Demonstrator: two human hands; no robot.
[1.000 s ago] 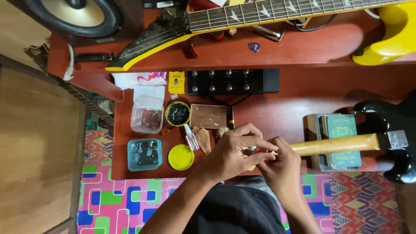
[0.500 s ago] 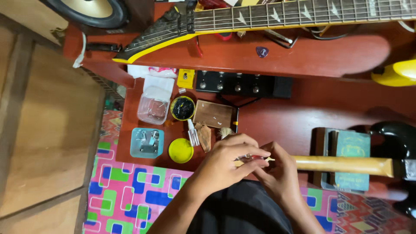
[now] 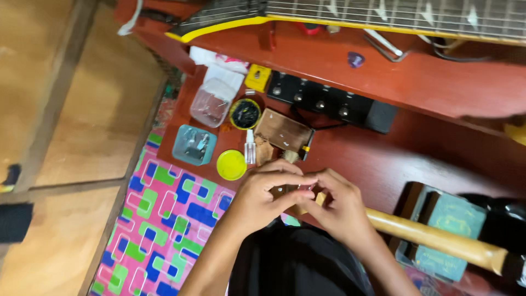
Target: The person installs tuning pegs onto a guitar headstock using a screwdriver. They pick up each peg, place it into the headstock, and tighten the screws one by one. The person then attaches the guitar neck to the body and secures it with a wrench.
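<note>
My left hand (image 3: 268,194) and my right hand (image 3: 339,205) meet at the head end of a pale wooden guitar neck (image 3: 433,238) that runs off to the lower right. Both hands pinch at the same spot, where a small metal part shows between the fingertips; the headstock itself is mostly hidden under my fingers. The neck rests on a teal block (image 3: 446,230) on the red wooden workbench (image 3: 361,153).
Close above my hands lie a yellow lid (image 3: 231,164), a blue box of metal parts (image 3: 193,144), a clear plastic tub (image 3: 211,104), a round black tin (image 3: 245,113), a brown block (image 3: 284,131) and a black pedal strip (image 3: 329,103). A yellow-edged guitar neck (image 3: 350,13) lies along the top shelf.
The view has tilted and shifted; my hands stay together on the neck's head end, fingers working slightly. Nothing was picked up or let go.
</note>
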